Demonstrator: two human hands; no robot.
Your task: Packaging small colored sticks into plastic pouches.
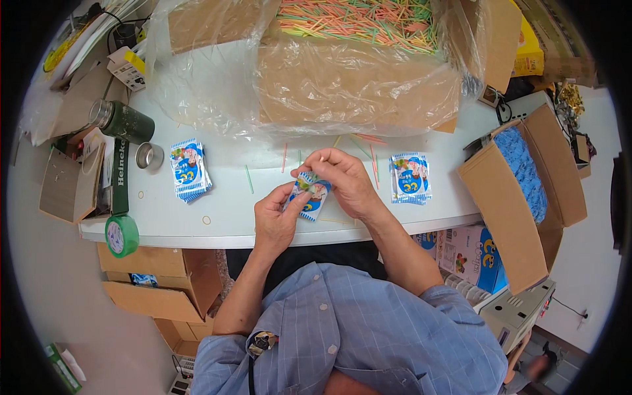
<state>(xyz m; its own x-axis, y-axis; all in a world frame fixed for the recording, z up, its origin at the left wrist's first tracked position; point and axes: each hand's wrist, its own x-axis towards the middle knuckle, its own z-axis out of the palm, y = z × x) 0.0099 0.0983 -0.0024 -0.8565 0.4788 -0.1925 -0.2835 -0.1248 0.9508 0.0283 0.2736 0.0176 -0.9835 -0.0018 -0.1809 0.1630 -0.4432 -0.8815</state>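
Note:
Over the front part of the table, my left hand (275, 222) is closed on the side of a small blue-and-white packet (308, 205) with a cartoon print. My right hand (345, 181) pinches at the packet's upper edge, its fingers bent over it. Whether a thin stick is also between those fingers is hidden. Thin pink, green and yellow sticks (376, 164) lie loose around my hands. A stack of similar packets (189, 170) sits to the left, and another stack (410, 178) to the right.
Behind stands a large plastic-lined carton (355, 85) full of coloured sticks (359, 23). At the right is an open carton (503, 220) with blue packets (523, 171). A dark green jar (131, 123), a metal lid (150, 156) and green tape (122, 236) are at left.

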